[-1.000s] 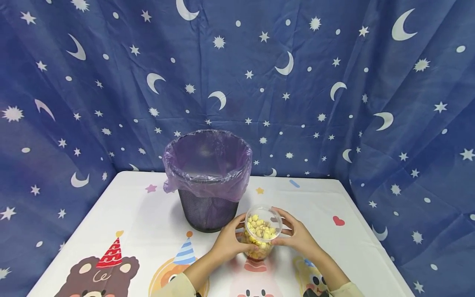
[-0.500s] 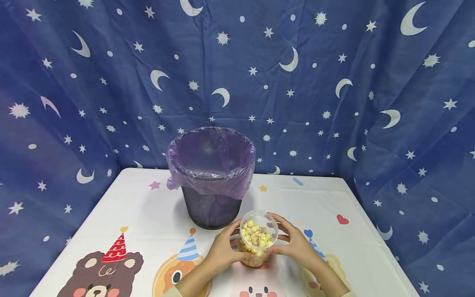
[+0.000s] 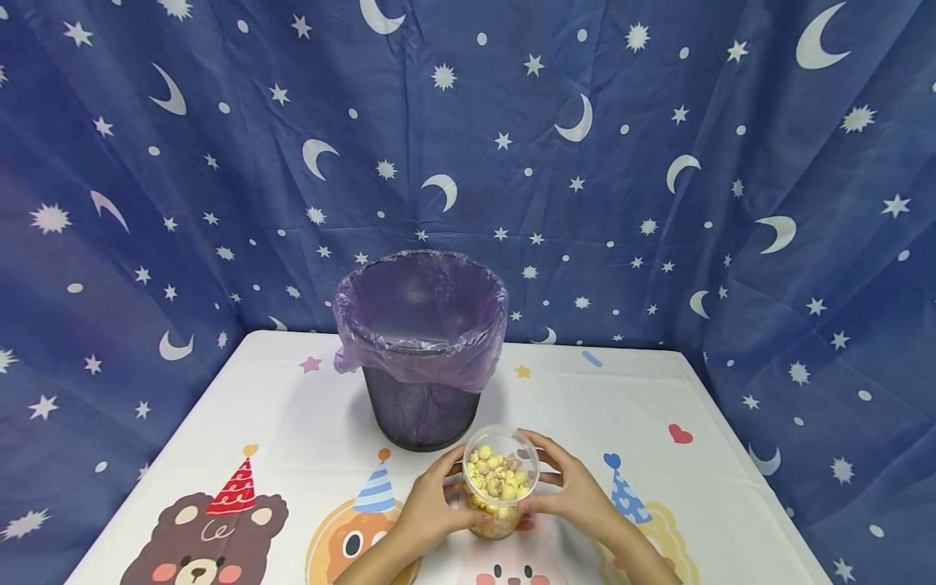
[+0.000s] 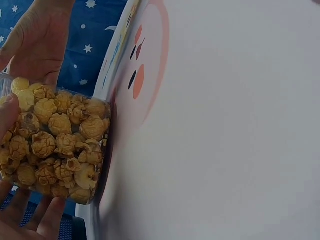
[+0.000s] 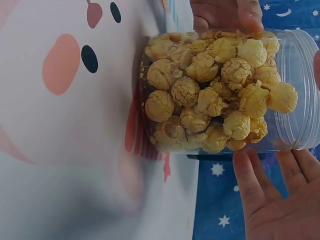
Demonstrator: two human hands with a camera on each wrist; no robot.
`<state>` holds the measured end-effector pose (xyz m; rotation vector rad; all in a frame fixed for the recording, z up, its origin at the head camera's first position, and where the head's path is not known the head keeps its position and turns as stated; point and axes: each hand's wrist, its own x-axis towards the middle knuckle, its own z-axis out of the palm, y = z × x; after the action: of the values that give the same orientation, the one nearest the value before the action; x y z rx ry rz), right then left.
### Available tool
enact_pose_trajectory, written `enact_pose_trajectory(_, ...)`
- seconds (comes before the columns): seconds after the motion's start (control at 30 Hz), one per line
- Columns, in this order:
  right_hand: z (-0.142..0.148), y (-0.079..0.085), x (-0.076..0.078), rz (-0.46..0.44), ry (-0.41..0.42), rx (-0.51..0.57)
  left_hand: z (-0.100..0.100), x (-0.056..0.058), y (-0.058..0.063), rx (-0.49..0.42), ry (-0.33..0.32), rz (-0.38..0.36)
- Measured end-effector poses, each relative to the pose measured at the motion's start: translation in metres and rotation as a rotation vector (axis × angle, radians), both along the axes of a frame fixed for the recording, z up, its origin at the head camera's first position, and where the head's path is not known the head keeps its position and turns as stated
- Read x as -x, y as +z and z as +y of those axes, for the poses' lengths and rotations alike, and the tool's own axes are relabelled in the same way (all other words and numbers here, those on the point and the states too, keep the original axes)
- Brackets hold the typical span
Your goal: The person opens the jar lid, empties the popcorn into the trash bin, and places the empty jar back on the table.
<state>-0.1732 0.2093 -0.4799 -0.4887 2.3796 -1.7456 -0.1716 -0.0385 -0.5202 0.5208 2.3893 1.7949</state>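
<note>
Both hands hold a clear plastic jar of yellow-brown popcorn [image 3: 500,479] from opposite sides. In the head view my left hand [image 3: 433,504] curls round its left side, with the thumb at the front. My right hand [image 3: 570,487] curls round the right side, fingers near the rim. In the left wrist view, the popcorn jar [image 4: 55,142] has its base close to the tabletop; whether it touches cannot be told. The right wrist view shows the threaded rim of the popcorn jar [image 5: 210,95] near my right fingers [image 5: 250,185]. I cannot tell whether a clear lid covers it.
A black mesh bin [image 3: 417,406] lined with a purple plastic bag [image 3: 420,361] stands behind the jar, slightly left. The white tablecloth [image 3: 300,431] carries printed cartoon animals. A dark blue curtain [image 3: 475,203] with moons and stars hangs behind the table and at both sides.
Both hands have brought the popcorn jar toward the person and slightly left, farther from the bin. The head view has shifted a little. The hold on the jar looks the same.
</note>
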Motion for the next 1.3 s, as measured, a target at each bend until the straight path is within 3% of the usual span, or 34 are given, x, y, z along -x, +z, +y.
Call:
enact_pose_trajectory(0.53, -0.0042, -0.0046, 0.0010, -0.020, 0.026, 0.030, -0.0057, -0.0047, -0.0037, -0.016, 0.004, -0.011)
enact_pose_trajectory(1.0, -0.0040, -0.0080, 0.0029, 0.026, 0.024, 0.019, -0.0042, -0.0053, -0.0040, -0.062, 0.024, -0.021)
enact_pose_trajectory(1.3, -0.0029, -0.0061, 0.0020, 0.042, 0.024, -0.016, -0.0043, -0.0044, -0.0054, -0.043, 0.023, -0.024)
